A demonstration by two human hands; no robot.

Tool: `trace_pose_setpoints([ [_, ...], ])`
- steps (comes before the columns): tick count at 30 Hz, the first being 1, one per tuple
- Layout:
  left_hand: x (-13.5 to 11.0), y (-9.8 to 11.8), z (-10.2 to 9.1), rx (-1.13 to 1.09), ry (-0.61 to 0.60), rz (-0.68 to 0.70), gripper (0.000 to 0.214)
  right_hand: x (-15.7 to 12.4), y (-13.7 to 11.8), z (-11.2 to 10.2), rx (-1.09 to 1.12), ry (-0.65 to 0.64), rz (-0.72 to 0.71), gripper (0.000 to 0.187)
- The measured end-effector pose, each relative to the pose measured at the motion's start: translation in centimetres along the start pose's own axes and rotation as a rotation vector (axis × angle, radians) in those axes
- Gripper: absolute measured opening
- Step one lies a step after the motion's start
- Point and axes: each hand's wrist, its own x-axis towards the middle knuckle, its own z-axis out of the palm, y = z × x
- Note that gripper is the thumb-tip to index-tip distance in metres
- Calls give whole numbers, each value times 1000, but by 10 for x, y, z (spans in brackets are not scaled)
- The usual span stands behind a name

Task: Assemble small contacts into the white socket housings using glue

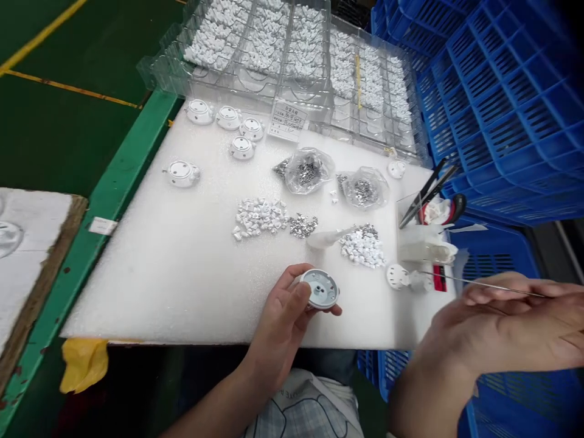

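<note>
Gripping a round white housing [322, 289] in my left fingers [301, 292], clamped at its rim; my right fingers [502, 293] sit together along a thin steel pin [483, 286], grip unclear. Five housings [198, 111] lie beyond my fingers, with loose white clips [260, 218] left.

- floor [68, 140]: dark green paint, 10 o'clock, with yellow line markings [68, 88]
- green rail [132, 158]: bench edge, runs diagonally from 11 to 7 o'clock
- white foam sheet [137, 292]: work surface, centre to 9 o'clock, butts against rail
- white board with wooden edge [27, 261]: 9 o'clock, beyond rail
- blue plastic crates [506, 109]: stacked, 1 to 3 o'clock
- lower blue crate [515, 395]: 4 to 5 o'clock
- yellow cloth [84, 365]: 7 o'clock, below bench edge
- light: even, soft shadows
</note>
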Motion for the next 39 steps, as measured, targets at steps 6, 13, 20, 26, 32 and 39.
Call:
trace_pose_setpoints([
  [6, -1, 0, 1, 27, 11, 7, 43, 34, 39, -21, -54, 368, -236, 29],
  [13, 0, 0, 3, 57, 26, 23, 44, 34, 50, -18, -207, 325, -270, 26],
  [20, 0, 0, 5, 68, 71, -1, 49, 28, 48, -20, -255, 162, -238, 37],
  [26, 0, -4, -2, 222, -31, 78, 39, -2, 14, -12, -312, -486, -330, 11],
  [32, 3, 13, -11, 666, -10, 359, 13, -19, 20, 2, -422, -800, -459, 18],
  [39, 6, 15, -12, 906, -91, 518, 12, -21, 26, 6, -461, -789, -511, 17],
])
